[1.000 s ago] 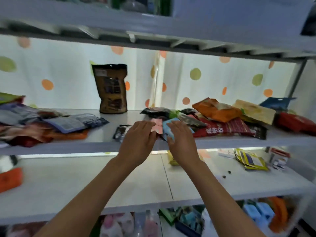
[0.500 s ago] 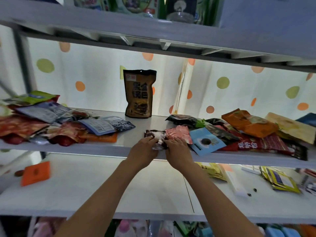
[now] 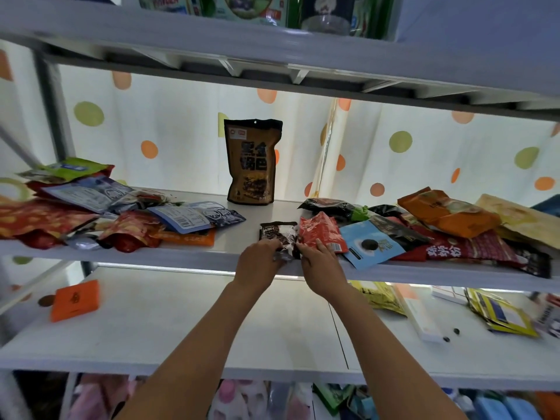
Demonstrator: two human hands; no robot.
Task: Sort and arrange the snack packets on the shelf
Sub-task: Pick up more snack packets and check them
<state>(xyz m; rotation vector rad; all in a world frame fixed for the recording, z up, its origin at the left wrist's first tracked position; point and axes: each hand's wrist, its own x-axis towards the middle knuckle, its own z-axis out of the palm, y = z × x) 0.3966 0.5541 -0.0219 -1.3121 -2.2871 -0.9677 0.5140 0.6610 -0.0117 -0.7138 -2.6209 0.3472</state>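
Note:
A small dark brown packet [image 3: 277, 233] lies near the front edge of the white middle shelf [image 3: 239, 256]. My left hand [image 3: 259, 263] grips its near end. My right hand [image 3: 321, 265] is just beside it, fingers on the lower edge of a red packet [image 3: 321, 230] and touching the dark packet's crumpled corner. A tall brown pouch [image 3: 253, 162] stands upright at the back. A heap of packets [image 3: 100, 213] lies at the left, and another heap [image 3: 439, 228] with a blue packet [image 3: 368, 245] at the right.
The lower shelf [image 3: 212, 325] carries an orange packet [image 3: 75, 300] at the left and yellow packets [image 3: 503, 313] at the right. The upper shelf [image 3: 272, 47] hangs close overhead with goods on it. A dotted curtain [image 3: 169, 131] closes the back.
The view has swung left and up. Both hands moved from the pink and blue packets to the small dark packet, and my left hand took hold of it.

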